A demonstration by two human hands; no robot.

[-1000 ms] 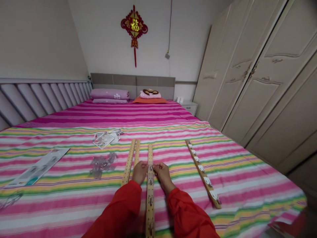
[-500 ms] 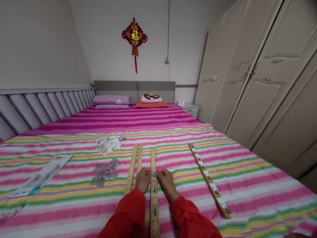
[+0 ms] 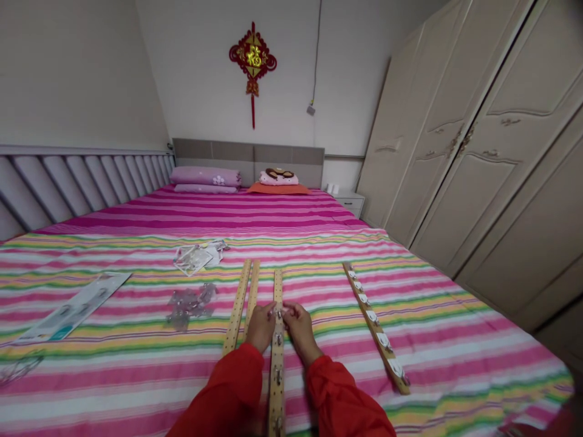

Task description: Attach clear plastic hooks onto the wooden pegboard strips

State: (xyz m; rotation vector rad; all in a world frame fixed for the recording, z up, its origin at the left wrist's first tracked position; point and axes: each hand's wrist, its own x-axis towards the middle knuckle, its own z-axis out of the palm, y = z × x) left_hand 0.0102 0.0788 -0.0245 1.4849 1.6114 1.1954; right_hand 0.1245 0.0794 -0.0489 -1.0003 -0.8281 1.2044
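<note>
A narrow wooden strip (image 3: 276, 355) with rows of small holes lies lengthwise in front of me, with several small shiny metal pieces (image 3: 279, 376) along its near part. My left hand (image 3: 261, 328) is at its left edge, thumb and fingertips pinched together. From the right edge, my right hand (image 3: 300, 331) reaches in with its fingers curled and its fingertips close together. Both sets of fingertips meet around the small metal piece farthest along the strip; what exactly they pinch is too small to make out.
Two more perforated strips (image 3: 238, 306) lie left of my hands. Rightward is a strip with white round cards and metal pieces (image 3: 373, 318). Small clear bags (image 3: 189, 303), a pile of packets (image 3: 199, 257), a long flat package (image 3: 75, 308) and thin wire-like loops (image 3: 20, 368) lie left.
The view has shifted slightly. Both hands stay at the same spot on the strip; the right fingers are now more curled and raised.
</note>
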